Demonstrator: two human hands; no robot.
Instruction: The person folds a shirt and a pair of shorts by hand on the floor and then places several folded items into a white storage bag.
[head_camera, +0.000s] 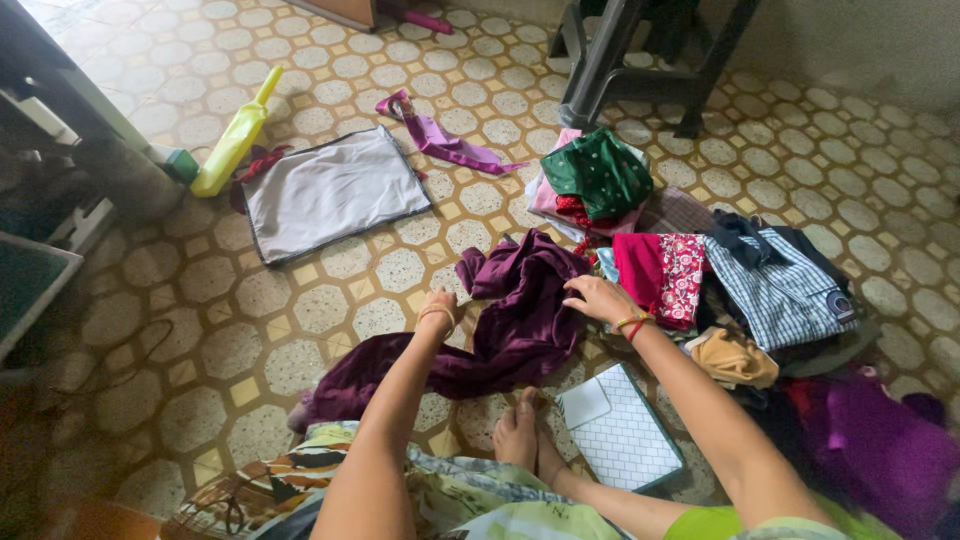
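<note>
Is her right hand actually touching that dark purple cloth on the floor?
Touching: the head view shows the right hand resting flat on the purple cloth.

The left hand (437, 308) has its fingers tucked under the maroon garment (500, 320), so its grip cannot be told. The stool (640, 60) at the far side is cut off by the top edge. At the near right, the purple cloth (880, 450) is blurred and runs off the frame. The dark furniture (40, 150) on the left is cropped too.
</note>
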